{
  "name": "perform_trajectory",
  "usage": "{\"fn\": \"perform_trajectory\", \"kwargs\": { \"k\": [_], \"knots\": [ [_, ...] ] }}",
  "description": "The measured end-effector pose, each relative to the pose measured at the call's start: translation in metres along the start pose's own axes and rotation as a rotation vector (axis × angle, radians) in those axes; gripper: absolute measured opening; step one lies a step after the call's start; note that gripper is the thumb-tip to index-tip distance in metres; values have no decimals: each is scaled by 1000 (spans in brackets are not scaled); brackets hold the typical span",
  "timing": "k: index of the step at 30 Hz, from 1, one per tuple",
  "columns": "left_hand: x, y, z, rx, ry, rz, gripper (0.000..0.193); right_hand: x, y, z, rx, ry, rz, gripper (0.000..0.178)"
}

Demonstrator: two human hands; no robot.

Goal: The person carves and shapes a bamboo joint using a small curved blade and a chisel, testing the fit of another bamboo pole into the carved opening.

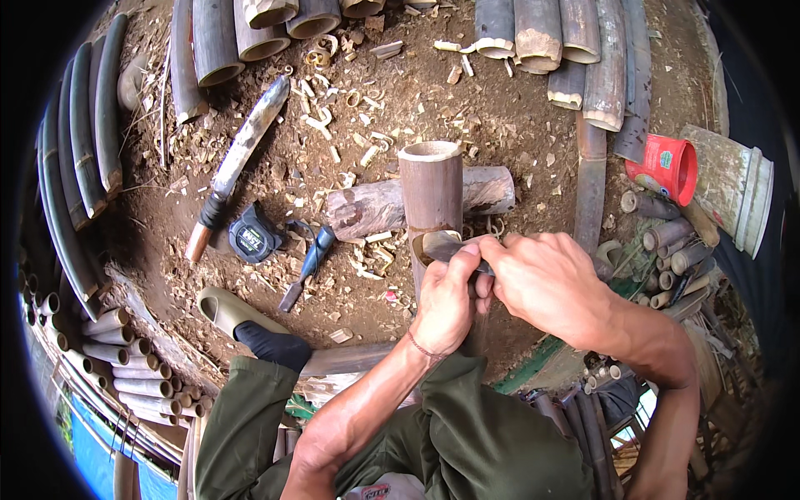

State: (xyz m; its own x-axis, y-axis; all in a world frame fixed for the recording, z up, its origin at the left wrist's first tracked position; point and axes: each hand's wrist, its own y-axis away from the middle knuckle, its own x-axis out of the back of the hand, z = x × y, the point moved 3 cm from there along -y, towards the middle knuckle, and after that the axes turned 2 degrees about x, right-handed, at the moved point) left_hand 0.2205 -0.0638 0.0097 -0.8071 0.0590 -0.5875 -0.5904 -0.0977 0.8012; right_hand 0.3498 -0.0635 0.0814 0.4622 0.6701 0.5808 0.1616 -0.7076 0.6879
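Note:
In front of me a brown bamboo tube [432, 187] slants away across a short bamboo log [367, 208], its pale cut rim at the far end. A notch with a light inner wall opens in the tube's near part. Over this notch, both hands close around a dark, flat, narrow piece [448, 247]; whether it is a blade or a bamboo strip I cannot tell. My left hand [444, 304] pinches it with the thumb on top. From the right, my right hand [546, 279] grips its other end with curled fingers. The tube's nearest part is hidden behind the hands.
Left of the log lie a machete [250, 137], a tape measure [253, 235] and a blue-handled chisel [317, 250]. Bamboo shavings cover the dirt. Bamboo tubes [537, 33] line the far side. A red container [673, 171] and dirty bucket [742, 196] stand right.

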Motion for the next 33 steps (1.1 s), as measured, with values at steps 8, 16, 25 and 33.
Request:
{"fn": "perform_trajectory", "kwargs": {
  "k": [8, 16, 25, 33],
  "knots": [
    [21, -1, -9, -61, 575, -116, 39, 26, -45, -31, 308, 292, -149, 7],
    [4, 1, 8, -84, 796, -228, 39, 25, -74, -37, 302, 373, -281, 14],
    [9, 6, -71, 52, 192, -7, 47, -41, 42, 2, 85, 82, -38, 31],
    [17, 8, -71, 99, 132, 109, 45, -46, 27, 4, 76, -91, -171, 30]
  ]
}}
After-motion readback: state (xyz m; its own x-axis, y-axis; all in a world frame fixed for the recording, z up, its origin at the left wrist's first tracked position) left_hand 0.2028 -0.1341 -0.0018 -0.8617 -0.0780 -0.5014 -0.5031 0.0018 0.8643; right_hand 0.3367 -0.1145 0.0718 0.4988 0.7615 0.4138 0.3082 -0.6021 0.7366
